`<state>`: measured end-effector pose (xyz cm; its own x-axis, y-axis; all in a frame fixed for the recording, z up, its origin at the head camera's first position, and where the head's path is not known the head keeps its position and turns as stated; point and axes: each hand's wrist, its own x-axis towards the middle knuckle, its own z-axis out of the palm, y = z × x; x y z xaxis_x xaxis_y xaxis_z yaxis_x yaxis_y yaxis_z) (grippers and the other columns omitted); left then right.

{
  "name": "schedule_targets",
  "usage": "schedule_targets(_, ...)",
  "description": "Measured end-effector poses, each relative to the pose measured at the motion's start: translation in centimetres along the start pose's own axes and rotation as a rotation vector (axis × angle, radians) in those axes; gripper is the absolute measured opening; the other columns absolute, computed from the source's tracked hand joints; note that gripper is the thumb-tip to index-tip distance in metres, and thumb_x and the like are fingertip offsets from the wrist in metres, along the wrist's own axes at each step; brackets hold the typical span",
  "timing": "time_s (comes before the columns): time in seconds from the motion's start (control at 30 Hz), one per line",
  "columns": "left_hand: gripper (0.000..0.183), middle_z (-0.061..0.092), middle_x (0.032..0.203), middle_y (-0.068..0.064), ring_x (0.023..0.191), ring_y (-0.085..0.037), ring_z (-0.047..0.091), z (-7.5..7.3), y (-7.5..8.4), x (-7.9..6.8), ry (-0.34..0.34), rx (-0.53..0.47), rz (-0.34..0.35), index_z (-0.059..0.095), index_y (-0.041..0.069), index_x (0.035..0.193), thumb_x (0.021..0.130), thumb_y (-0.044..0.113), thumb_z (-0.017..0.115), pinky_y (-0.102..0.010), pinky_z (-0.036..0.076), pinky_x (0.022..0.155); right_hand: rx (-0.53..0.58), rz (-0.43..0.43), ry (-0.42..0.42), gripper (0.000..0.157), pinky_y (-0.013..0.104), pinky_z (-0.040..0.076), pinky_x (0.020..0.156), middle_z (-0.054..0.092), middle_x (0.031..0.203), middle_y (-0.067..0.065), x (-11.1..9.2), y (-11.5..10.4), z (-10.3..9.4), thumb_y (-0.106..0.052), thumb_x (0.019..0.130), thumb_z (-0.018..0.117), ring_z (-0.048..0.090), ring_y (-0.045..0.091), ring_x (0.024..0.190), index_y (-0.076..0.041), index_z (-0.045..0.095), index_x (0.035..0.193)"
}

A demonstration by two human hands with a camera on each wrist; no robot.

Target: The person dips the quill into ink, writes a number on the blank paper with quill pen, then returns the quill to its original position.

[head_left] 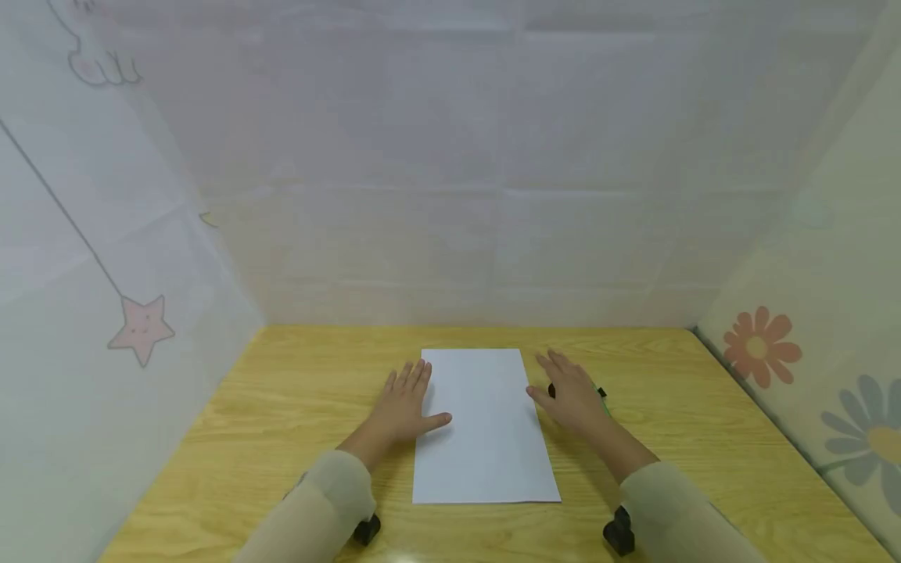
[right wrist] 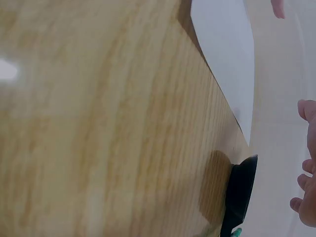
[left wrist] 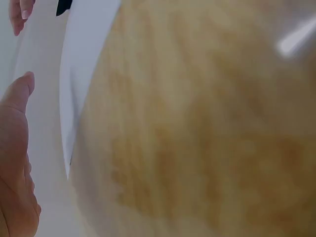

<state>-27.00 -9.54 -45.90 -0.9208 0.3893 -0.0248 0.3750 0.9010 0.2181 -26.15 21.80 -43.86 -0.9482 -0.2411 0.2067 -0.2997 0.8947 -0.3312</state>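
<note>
A blank white sheet of paper (head_left: pixel 482 453) lies flat on the wooden table. Over its left edge is my left hand (head_left: pixel 404 410), fingers spread, with the thumb reaching across the sheet. My right hand (head_left: pixel 573 395) is at the right edge, fingers extended and its thumb tip near the border. Both hands hold nothing. In the wrist views, the left hand (left wrist: pixel 15 163) and the right hand (right wrist: pixel 311 168) appear raised off the tabletop. Partly hidden under the right hand is a black object (right wrist: pixel 239 192) with a green part (right wrist: pixel 237 232); its kind cannot be made out.
The yellow wood-grain table (head_left: pixel 296 407) extends on both sides of the sheet. A pale cloth wall (head_left: pixel 450 258) rises behind it. Side walls carry a pink star (head_left: pixel 142 328) on the left and flowers (head_left: pixel 759 348) on the right. Black devices (head_left: pixel 619 532) sit at both wrists.
</note>
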Motion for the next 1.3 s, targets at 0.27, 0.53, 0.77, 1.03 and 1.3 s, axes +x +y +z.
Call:
schedule_targets(0.27, 0.111, 0.007, 0.167, -0.011, 0.154, -0.031, 0.006, 1.6, -0.6, -0.9, -0.044, -0.036, 0.021, 0.008, 0.006, 0.158, 0.084, 0.076, 0.051, -0.053, 0.008, 0.124, 0.074, 0.071, -0.002, 0.066, 0.072, 0.028, 0.108, 0.028, 0.156, 0.027, -1.2, 1.2, -0.4, -0.041, 0.098, 0.055, 0.03, 0.052, 0.14, -0.006, 0.034, 0.152)
schedule_targets(0.53, 0.11, 0.012, 0.166, -0.012, 0.154, -0.032, 0.009, 1.7, -0.4, -1.8, -0.042, -0.065, 0.063, 0.015, 0.005, 0.157, 0.082, 0.075, 0.055, -0.055, 0.006, 0.123, 0.16, 0.105, 0.013, 0.066, 0.069, 0.032, 0.107, 0.037, 0.152, 0.024, -2.3, 2.6, -0.9, -0.043, 0.099, 0.055, 0.033, 0.051, 0.137, -0.005, 0.037, 0.15)
schedule_targets(0.77, 0.111, 0.013, 0.165, -0.011, 0.154, -0.031, 0.009, 2.4, -0.2, -2.7, -0.066, -0.096, 0.082, 0.014, 0.006, 0.157, 0.081, 0.075, 0.055, -0.056, 0.004, 0.123, 0.214, 0.152, 0.002, 0.07, 0.069, 0.033, 0.106, 0.038, 0.151, 0.026, -3.1, 3.6, -1.2, -0.051, 0.099, 0.05, 0.033, 0.051, 0.137, -0.005, 0.037, 0.15)
schedule_targets(1.03, 0.109, 0.016, 0.165, -0.013, 0.153, -0.032, 0.011, 2.9, -0.2, -3.2, -0.06, -0.131, 0.079, 0.017, 0.005, 0.157, 0.082, 0.073, 0.057, -0.058, 0.007, 0.122, 0.258, 0.182, 0.018, 0.068, 0.058, 0.048, 0.09, 0.049, 0.137, 0.029, -3.9, 4.5, -1.6, -0.046, 0.099, 0.053, 0.053, 0.042, 0.116, 0.0, 0.039, 0.147)
schedule_targets(1.3, 0.108, 0.018, 0.164, -0.012, 0.153, -0.031, 0.013, 3.1, -0.4, -3.5, -0.059, -0.113, 0.087, 0.02, 0.005, 0.156, 0.082, 0.073, 0.057, -0.057, 0.008, 0.122, 0.367, 0.288, -0.031, 0.071, 0.04, 0.051, 0.079, 0.049, 0.137, 0.022, -4.5, 5.7, -1.9, -0.051, 0.099, 0.051, 0.05, 0.035, 0.115, -0.002, 0.037, 0.149)
